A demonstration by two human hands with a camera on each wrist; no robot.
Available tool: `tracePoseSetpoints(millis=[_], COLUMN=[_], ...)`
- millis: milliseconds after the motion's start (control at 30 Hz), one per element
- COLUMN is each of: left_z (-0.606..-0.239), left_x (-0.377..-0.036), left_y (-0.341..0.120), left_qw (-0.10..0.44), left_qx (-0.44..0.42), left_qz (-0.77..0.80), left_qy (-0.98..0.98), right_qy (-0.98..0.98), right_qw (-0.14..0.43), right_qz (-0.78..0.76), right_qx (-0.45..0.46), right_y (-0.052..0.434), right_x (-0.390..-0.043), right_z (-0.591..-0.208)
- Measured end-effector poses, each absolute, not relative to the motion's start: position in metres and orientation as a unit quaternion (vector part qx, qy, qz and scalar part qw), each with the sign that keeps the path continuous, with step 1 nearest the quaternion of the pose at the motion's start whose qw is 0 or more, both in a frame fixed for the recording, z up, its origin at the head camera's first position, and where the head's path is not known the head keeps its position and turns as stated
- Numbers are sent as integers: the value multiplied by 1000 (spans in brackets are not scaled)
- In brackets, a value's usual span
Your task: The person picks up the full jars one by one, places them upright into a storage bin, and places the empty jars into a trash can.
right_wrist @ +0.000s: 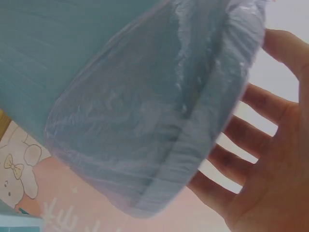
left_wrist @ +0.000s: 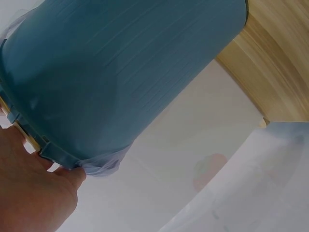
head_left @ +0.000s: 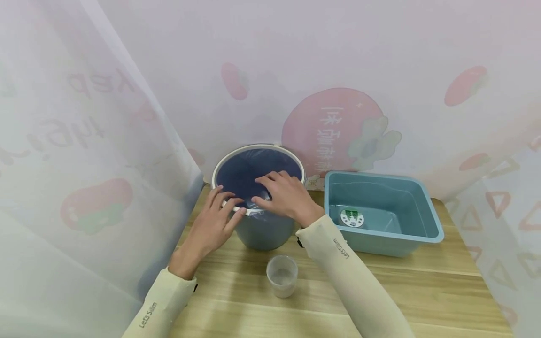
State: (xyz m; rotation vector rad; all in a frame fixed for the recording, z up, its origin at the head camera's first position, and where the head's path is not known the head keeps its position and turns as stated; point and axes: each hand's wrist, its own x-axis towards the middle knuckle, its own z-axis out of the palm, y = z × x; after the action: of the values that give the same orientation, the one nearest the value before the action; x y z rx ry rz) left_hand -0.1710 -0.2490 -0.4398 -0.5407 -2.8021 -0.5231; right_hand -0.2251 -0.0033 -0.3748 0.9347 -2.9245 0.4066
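Observation:
A blue-green trash bin (head_left: 264, 232) with a white rim ring (head_left: 234, 152) stands on the table, lined with a thin bluish plastic bag (head_left: 241, 171). At the bin's front left, my left hand (head_left: 215, 223) grips the rim ring, fingers over it. The left wrist view shows that hand (left_wrist: 38, 188) with the thumb near a loose flap of bag (left_wrist: 104, 162). My right hand (head_left: 287, 195) reaches over the bin's mouth from the right, fingers spread. In the right wrist view the bag (right_wrist: 140, 130) hangs folded down outside the bin, beside the extended fingers of that hand (right_wrist: 275, 140).
A clear plastic cup (head_left: 282, 277) stands on the wooden table (head_left: 236, 300) in front of the bin. To the right sits a blue rectangular basin (head_left: 380, 237) with a round green-and-white sticker (head_left: 352, 218) inside. Printed white curtains (head_left: 169, 56) hang behind and at both sides.

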Motion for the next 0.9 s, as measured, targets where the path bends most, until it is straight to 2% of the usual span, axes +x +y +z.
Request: tracePoseSetpoints(millis=[500,900], left_z=[-438,-435], left_x=[-172,-171], left_y=[-250,-248], left_qw=[121,121], left_qx=[-181,-182], left_qz=[-186,-187], left_qy=[-958,-958], right_qy=[-928,-917], right_qw=[100,144], right_qz=[142,165], right_qx=[329,333], right_y=[25,45], right_x=[-193,-172], right_z=[-365,-378])
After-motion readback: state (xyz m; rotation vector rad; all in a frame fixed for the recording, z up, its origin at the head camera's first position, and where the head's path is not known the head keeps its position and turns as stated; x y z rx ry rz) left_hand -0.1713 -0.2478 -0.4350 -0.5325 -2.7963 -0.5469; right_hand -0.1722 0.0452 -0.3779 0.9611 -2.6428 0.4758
